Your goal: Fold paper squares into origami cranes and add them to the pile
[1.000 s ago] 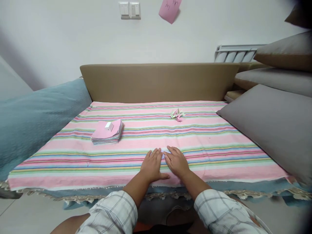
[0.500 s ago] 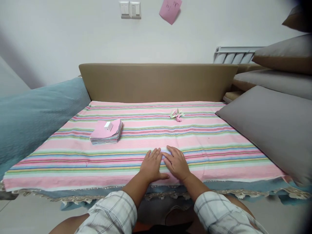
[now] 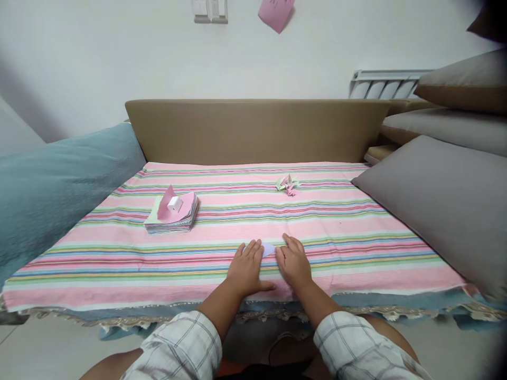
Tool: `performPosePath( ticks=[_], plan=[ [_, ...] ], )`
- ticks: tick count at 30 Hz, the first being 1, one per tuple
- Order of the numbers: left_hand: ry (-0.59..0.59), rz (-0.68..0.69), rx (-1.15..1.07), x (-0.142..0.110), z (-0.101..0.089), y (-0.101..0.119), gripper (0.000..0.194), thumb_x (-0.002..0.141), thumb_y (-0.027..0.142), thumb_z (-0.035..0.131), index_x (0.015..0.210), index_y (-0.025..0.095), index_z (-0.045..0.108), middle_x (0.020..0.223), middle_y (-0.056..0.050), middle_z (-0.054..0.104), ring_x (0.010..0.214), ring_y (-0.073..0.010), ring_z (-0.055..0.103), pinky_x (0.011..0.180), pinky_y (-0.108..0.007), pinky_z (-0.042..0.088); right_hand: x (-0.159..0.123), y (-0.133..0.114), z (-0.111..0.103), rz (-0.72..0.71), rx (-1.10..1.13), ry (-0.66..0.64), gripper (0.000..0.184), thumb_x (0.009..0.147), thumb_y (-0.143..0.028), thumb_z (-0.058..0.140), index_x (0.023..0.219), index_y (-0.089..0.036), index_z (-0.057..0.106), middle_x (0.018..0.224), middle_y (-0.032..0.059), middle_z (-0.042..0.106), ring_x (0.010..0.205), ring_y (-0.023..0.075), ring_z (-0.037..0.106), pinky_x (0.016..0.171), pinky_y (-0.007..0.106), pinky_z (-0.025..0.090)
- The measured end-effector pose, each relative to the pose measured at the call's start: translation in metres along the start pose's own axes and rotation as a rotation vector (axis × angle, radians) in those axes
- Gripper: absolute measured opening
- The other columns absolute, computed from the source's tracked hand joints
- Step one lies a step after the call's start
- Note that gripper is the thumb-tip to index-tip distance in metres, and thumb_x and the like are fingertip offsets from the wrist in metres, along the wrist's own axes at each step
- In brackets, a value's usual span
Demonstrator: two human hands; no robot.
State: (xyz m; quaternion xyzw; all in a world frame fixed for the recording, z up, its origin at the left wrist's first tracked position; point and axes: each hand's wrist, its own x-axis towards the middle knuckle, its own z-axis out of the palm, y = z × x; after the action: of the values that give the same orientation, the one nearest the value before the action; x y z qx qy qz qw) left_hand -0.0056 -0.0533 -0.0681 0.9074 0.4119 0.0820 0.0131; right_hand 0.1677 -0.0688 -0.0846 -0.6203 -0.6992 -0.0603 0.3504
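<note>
A small lavender sheet of folded paper (image 3: 268, 249) lies on the striped cloth, mostly covered by my left hand, with a pointed part showing between my hands. My left hand (image 3: 246, 267) rests flat over it, fingers stretched forward and thumb out to the right. At the paper's right tip, my right hand (image 3: 295, 264) has its thumb and index finger drawn together, while another finger points forward. Beyond them sits a cluster of folded paper figures (image 3: 288, 184), pink and pale green. To the left is a stack of coloured paper (image 3: 169, 226) with a small white block (image 3: 175, 204) on top.
The striped cloth (image 3: 237, 221) covers the seat up to a brown backrest (image 3: 257, 132). A blue cushioned armrest (image 3: 71, 179) bounds the left side. Grey cushions (image 3: 443, 200) pile up on the right. A pink note (image 3: 276, 15) and light switches (image 3: 210, 10) are on the wall.
My right hand has slid right along the lavender paper, uncovering its point, and its fingers have drawn together. My left hand stays put. The stack's top pink sheet has lifted and curled, showing pale green beneath.
</note>
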Motion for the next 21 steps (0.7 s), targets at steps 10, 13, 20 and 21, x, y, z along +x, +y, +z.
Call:
performPosePath(
  ticks=[10,13,20,21],
  plan=[
    [0.017,0.01,-0.001,0.0,0.003,-0.001,0.098,0.062,0.074,0.05,0.135,0.011,0.034,0.145,-0.016,0.027,0.134,-0.0306,0.022,0.11,-0.049,0.014,-0.001,-0.002,-0.006,-0.171,0.01,-0.152,0.032,0.087,-0.038,0.045,0.113,-0.028,0.06,0.137,0.0058,0.04,0.125,0.0254,0.033,0.102,0.045,0.028],
    [0.02,0.006,0.001,0.001,0.003,-0.001,0.098,0.062,0.074,0.05,0.135,0.011,0.034,0.145,-0.016,0.028,0.134,-0.0309,0.022,0.11,-0.049,0.014,-0.001,-0.006,-0.007,-0.143,-0.02,-0.177,0.03,0.087,-0.038,0.045,0.11,-0.03,0.063,0.136,0.0043,0.042,0.125,0.0257,0.033,0.101,0.044,0.029],
    [0.013,0.007,0.012,0.0,0.002,-0.001,0.103,0.057,0.076,0.053,0.135,0.012,0.033,0.145,-0.015,0.028,0.134,-0.0315,0.022,0.11,-0.048,0.015,-0.002,-0.001,0.0,0.014,-0.055,0.004,0.035,0.089,-0.03,0.038,0.082,-0.017,0.069,0.124,0.0121,0.053,0.115,0.026,0.041,0.1,0.044,0.031],
    [0.016,0.007,0.014,0.0,0.002,-0.001,0.103,0.057,0.076,0.053,0.135,0.012,0.032,0.145,-0.015,0.028,0.134,-0.0315,0.022,0.11,-0.048,0.015,-0.002,0.0,0.001,0.026,-0.055,0.029,0.035,0.09,-0.03,0.038,0.08,-0.015,0.068,0.122,0.0138,0.053,0.114,0.0258,0.042,0.101,0.044,0.031]
  ],
)
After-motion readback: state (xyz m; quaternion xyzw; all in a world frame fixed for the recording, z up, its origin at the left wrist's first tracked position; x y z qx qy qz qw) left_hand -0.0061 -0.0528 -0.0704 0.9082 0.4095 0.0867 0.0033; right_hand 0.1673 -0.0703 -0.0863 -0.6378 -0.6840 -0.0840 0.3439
